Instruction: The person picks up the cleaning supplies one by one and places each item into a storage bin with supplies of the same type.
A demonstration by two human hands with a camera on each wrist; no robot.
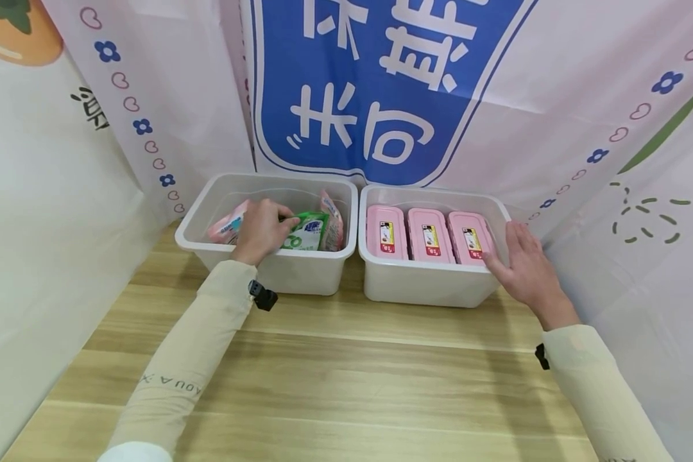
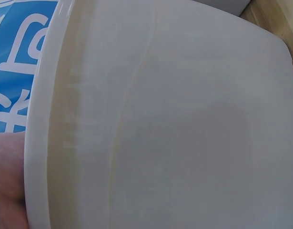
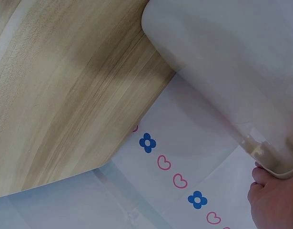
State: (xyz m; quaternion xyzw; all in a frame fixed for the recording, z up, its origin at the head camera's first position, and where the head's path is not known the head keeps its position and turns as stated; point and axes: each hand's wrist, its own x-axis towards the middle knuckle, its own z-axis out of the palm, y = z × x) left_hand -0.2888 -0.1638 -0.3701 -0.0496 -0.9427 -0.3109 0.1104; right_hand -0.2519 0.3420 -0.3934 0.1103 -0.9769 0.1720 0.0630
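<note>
My left hand [image 1: 262, 232] reaches over the front rim of the left white bin [image 1: 277, 273]. Its thumb and forefinger pinch the upper left corner of a green packet [image 1: 305, 232] inside; the other fingers are mostly hidden. Pink packets [image 1: 228, 224] lie to the left of this hand, and another pink packet [image 1: 332, 224] stands at the right end. At the right bin [image 1: 421, 285], my right hand [image 1: 525, 266] rests on the front right corner of the rim, fingers extended along the side. Three pink lidded boxes [image 1: 430, 234] stand in a row in that bin.
Both bins stand side by side on a wood-grain table [image 1: 346, 372], close to the back wall sheet. Printed sheets [image 1: 52, 192] enclose the table at the left, back and right. The left wrist view is mostly filled by the bin's outer wall [image 2: 184, 119].
</note>
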